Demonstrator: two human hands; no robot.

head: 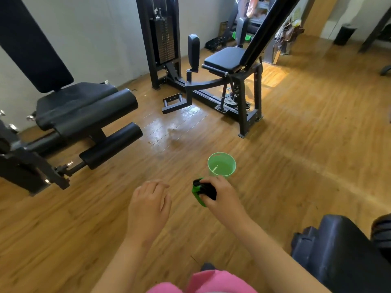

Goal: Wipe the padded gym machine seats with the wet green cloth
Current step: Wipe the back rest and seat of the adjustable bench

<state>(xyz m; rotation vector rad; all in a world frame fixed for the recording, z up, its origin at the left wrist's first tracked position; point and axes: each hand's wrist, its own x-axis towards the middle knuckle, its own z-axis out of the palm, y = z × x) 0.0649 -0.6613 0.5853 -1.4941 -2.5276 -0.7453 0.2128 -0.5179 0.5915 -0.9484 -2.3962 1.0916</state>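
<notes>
My right hand [220, 194] grips a bunched green and black cloth [198, 192] above the wooden floor, just in front of a small green bucket [221, 164] holding water. My left hand [149, 205] hovers beside it with fingers loosely curled and nothing in it. A black padded seat [73, 102] with roller pads belongs to the machine at the left. A second black padded seat [225, 58] sits on the machine at the back centre. A dark padded cushion [338, 248] shows at the lower right.
A weight stack tower [161, 34] stands against the white wall. A wet patch [175, 127] shines on the wooden floor between the machines. A black bin [343, 35] stands at the far right. Pink clothing [203, 282] shows at the bottom edge.
</notes>
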